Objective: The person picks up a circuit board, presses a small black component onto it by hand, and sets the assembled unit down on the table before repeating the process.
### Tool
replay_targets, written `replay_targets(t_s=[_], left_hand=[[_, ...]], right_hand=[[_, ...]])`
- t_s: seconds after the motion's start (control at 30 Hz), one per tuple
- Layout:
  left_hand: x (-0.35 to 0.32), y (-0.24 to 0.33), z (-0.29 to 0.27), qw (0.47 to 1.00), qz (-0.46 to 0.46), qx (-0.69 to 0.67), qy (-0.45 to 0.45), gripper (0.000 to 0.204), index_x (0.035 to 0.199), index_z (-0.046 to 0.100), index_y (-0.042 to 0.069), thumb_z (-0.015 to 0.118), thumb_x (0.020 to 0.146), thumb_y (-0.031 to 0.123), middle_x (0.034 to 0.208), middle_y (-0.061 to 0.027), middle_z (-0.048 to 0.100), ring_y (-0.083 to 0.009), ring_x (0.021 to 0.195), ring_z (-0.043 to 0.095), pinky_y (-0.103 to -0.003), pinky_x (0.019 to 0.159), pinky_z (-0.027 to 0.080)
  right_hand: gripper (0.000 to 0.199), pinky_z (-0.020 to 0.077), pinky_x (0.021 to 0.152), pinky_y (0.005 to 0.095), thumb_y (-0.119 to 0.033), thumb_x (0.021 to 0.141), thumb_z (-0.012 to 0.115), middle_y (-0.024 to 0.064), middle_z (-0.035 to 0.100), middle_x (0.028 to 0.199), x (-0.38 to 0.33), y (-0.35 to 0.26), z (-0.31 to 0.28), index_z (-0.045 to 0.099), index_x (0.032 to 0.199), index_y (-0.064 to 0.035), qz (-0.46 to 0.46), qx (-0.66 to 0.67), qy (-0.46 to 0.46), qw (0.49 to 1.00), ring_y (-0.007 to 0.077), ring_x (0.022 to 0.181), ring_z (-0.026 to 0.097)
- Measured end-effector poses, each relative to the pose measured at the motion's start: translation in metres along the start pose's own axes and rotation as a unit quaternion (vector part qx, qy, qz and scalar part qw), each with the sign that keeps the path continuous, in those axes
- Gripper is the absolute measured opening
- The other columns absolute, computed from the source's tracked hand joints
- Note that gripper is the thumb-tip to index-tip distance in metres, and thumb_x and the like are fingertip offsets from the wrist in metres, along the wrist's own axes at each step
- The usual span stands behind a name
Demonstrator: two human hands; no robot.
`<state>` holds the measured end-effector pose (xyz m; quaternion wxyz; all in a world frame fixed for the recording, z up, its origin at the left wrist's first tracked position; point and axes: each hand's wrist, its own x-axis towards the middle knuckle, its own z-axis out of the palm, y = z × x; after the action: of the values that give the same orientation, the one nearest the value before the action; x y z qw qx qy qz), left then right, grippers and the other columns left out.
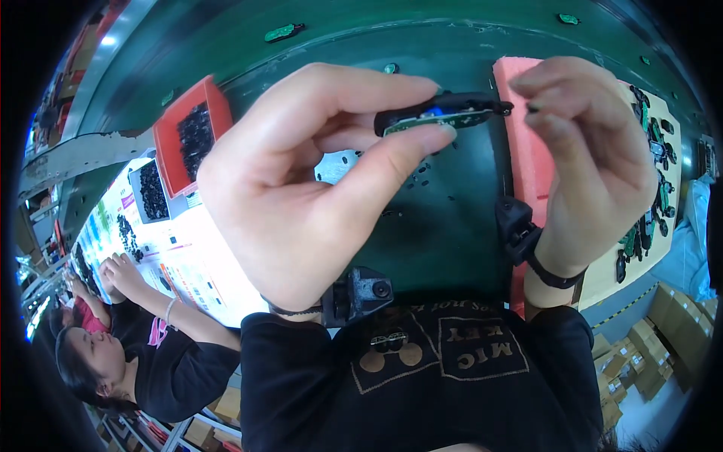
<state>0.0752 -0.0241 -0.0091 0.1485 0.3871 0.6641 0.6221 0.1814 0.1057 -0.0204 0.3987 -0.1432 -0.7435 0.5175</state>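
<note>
The room is bright and evenly lit from overhead, so shadows stay soft. A white streak of glare runs along the metal rail (113, 45) at upper left, and the pale sheet-covered table (188, 256) nearly washes out. The left hand (301, 181) and right hand (595, 158) sit close to the lens, sharp enough but swollen by it. Straight edges of the green bench (444, 226) bow toward the rim, where the picture falls into black corners and detail smears.
</note>
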Motion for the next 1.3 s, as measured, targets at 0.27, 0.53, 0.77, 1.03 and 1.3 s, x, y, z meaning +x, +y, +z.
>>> replay_targets(t_s=[0.27, 0.53, 0.77, 1.03, 1.3], left_hand=[[-0.003, -0.005, -0.006, 0.997, 0.074, 0.031, -0.014, 0.025, 0.086, 0.055, -0.010, 0.064, 0.063, -0.013, 0.085, -0.0150, 0.059, -0.0175, 0.070, 0.060, -0.022, 0.065, 0.049], [-0.006, 0.007, -0.002, 0.997, 0.034, 0.072, 0.008, 0.026, 0.086, 0.054, -0.010, 0.063, 0.062, -0.014, 0.084, -0.0162, 0.059, -0.0185, 0.072, 0.060, -0.023, 0.065, 0.050], [-0.015, 0.009, 0.005, 0.991, 0.022, 0.092, 0.096, 0.026, 0.084, 0.054, -0.011, 0.063, 0.061, -0.016, 0.083, -0.0171, 0.059, -0.0203, 0.073, 0.060, -0.025, 0.066, 0.050], [-0.012, 0.012, 0.002, 0.956, 0.159, 0.248, -0.010, 0.027, 0.084, 0.054, -0.012, 0.062, 0.060, -0.018, 0.083, -0.0183, 0.059, -0.0207, 0.072, 0.060, -0.028, 0.064, 0.050], [0.001, 0.001, -0.002, 0.990, -0.083, -0.112, -0.006, 0.018, 0.087, 0.055, -0.011, 0.060, 0.070, -0.008, 0.077, -0.0156, 0.059, -0.0181, 0.064, 0.059, -0.025, 0.059, 0.049]], right_hand=[[0.014, 0.0493, 0.071, 0.0304, 0.013, 0.070, 0.051, 0.0218, 0.056, 0.091, -0.001, -0.005, 0.012, 0.054, 0.083, 0.0092, -0.096, -0.075, -0.130, 0.984, 0.0315, 0.086, 0.058], [0.015, 0.0504, 0.072, 0.0321, 0.013, 0.071, 0.052, 0.0240, 0.056, 0.091, -0.004, -0.005, 0.014, 0.052, 0.085, 0.0090, -0.053, 0.010, -0.097, 0.994, 0.0318, 0.083, 0.059], [0.019, 0.0510, 0.072, 0.0341, 0.014, 0.072, 0.053, 0.0242, 0.056, 0.088, -0.004, -0.002, 0.016, 0.046, 0.088, 0.0071, -0.076, 0.076, -0.089, 0.990, 0.0317, 0.081, 0.060], [0.020, 0.0504, 0.073, 0.0333, 0.011, 0.072, 0.056, 0.0217, 0.058, 0.086, -0.005, 0.008, 0.006, 0.045, 0.087, 0.0052, -0.070, 0.106, -0.106, 0.986, 0.0300, 0.082, 0.060], [0.026, 0.0441, 0.082, 0.0294, -0.001, 0.076, 0.060, 0.0163, 0.058, 0.093, -0.001, 0.007, 0.004, 0.048, 0.097, 0.0056, 0.102, 0.173, -0.082, 0.976, 0.0241, 0.091, 0.057]])
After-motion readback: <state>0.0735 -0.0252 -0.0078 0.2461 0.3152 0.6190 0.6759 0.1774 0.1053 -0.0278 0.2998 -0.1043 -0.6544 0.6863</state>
